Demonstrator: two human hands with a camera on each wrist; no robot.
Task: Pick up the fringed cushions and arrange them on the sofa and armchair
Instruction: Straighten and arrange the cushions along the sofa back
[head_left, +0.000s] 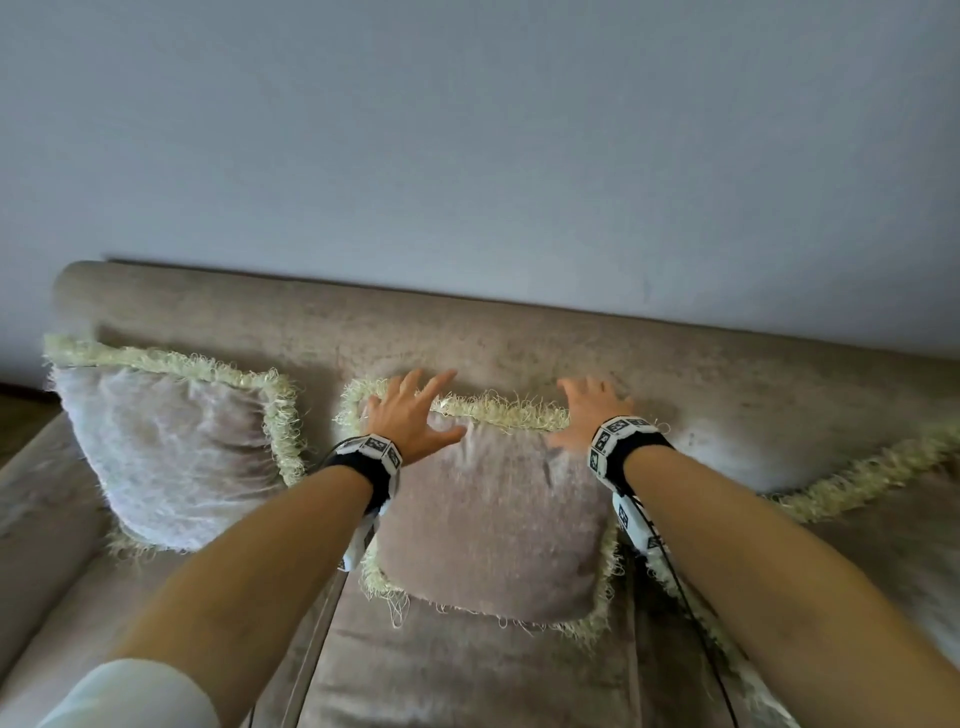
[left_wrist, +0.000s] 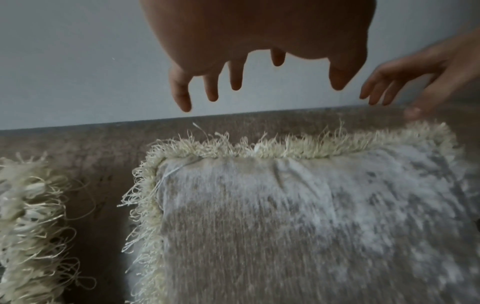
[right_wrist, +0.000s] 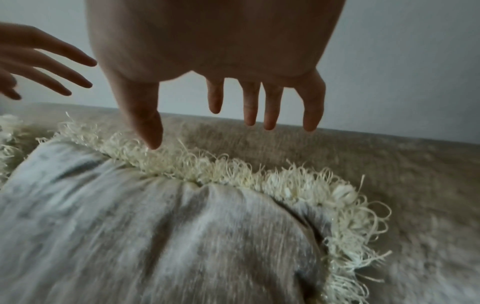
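A taupe cushion with cream fringe (head_left: 493, 525) leans upright against the back of the beige sofa (head_left: 467, 332), in the middle seat. My left hand (head_left: 410, 410) hovers over its top left corner, fingers spread and straight, holding nothing. My right hand (head_left: 592, 410) is above its top right corner, fingers also spread. In the left wrist view the left hand (left_wrist: 249, 86) hangs clear above the fringed cushion (left_wrist: 311, 216). In the right wrist view the right hand's (right_wrist: 233, 123) thumb tip just meets the fringe of the cushion (right_wrist: 155, 226).
A second fringed cushion (head_left: 171, 452) stands at the sofa's left end beside the armrest (head_left: 36, 514). A third fringed cushion (head_left: 857, 483) lies at the right, partly behind my right forearm. A plain grey wall (head_left: 467, 145) rises behind the sofa back.
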